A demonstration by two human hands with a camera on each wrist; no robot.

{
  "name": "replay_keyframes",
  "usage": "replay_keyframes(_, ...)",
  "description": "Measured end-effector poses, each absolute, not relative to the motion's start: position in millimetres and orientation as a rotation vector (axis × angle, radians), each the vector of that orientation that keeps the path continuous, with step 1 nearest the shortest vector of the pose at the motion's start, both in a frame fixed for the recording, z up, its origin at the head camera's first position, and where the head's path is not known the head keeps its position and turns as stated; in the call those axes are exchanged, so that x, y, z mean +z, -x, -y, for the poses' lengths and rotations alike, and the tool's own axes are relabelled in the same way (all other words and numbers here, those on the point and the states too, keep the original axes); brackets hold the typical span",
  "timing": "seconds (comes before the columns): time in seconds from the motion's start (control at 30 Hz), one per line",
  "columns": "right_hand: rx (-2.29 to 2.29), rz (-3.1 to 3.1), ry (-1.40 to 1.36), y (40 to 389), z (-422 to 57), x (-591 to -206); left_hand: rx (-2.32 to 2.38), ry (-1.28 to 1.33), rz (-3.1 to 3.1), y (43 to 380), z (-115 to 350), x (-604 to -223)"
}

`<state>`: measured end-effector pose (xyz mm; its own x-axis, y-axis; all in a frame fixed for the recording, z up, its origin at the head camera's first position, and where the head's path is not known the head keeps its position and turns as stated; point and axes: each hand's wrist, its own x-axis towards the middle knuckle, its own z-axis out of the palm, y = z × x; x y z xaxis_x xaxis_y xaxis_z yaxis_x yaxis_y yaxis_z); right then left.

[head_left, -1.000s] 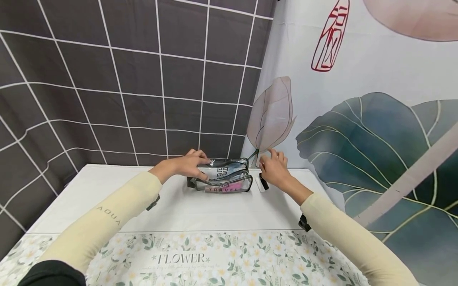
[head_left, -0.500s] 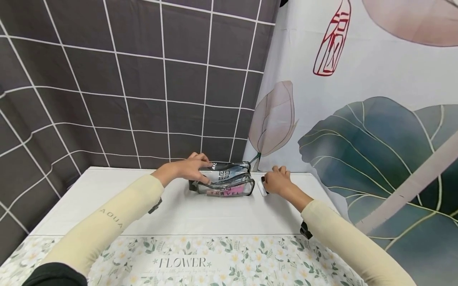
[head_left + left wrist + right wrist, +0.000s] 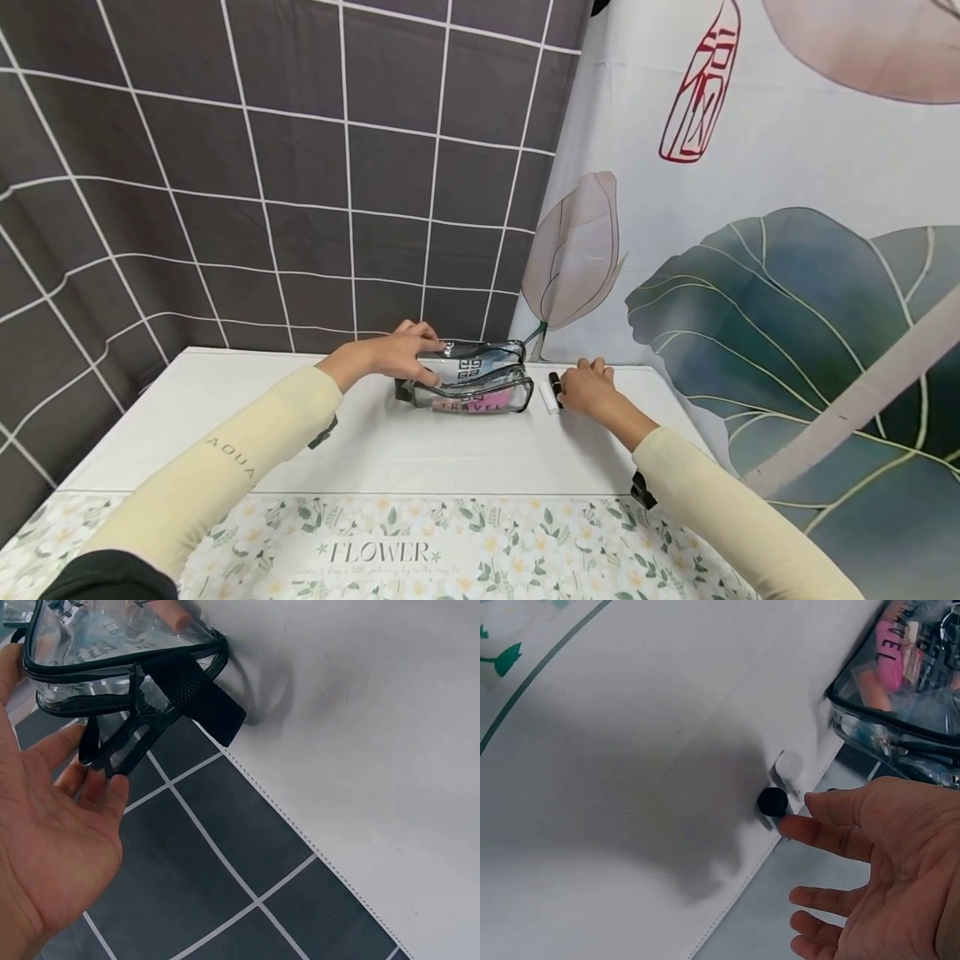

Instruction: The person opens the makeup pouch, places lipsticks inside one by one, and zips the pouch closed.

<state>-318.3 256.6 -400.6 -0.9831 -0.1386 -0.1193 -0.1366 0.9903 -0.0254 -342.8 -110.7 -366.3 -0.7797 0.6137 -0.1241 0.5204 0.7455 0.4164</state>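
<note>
A clear toiletry bag (image 3: 480, 398) with black trim and the word TRAVEL stands near the far edge of the white table. My left hand (image 3: 405, 354) grips its left end, fingers over the top and thumb at the front; the left wrist view shows the fingertips at a black-edged flap (image 3: 124, 750). Right of the bag lie two small cylinders side by side, one white (image 3: 549, 397) and one black-ended (image 3: 772, 802). My right hand (image 3: 588, 390) is beside them, its thumb and forefinger extended, the fingertips right at the black end and the other fingers spread.
Inside the bag show a pink item (image 3: 889, 656) and other small cosmetics. A dark grid-patterned cloth (image 3: 285, 200) hangs behind the table, with a lotus-printed white cloth (image 3: 637, 100) at the right. Nearer me lies a floral mat (image 3: 390, 575) marked FLOWER.
My right hand has come down from above the cylinders to the tabletop beside them. My left hand keeps its grip on the bag. The head view has tilted slightly.
</note>
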Motion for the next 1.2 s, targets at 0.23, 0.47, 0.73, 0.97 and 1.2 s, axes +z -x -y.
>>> replay_keyframes(0.23,0.006,-3.023,0.175,321,-262,-404,0.525,-0.894,-2.705,344,110,-366)
replay_keyframes(0.47,-0.008,-3.013,0.177,321,-269,-408,0.521,-0.893,-2.700,344,111,-368)
replay_keyframes(0.73,-0.044,-3.006,0.174,321,-267,-412,0.546,-0.885,-2.690,344,110,-368)
replay_keyframes(0.97,-0.132,-2.975,0.085,323,-265,-414,0.553,-0.874,-2.691,341,111,-367)
replay_keyframes(1.2,-0.158,-3.008,0.053,323,-266,-417,0.550,-0.881,-2.696,340,111,-366)
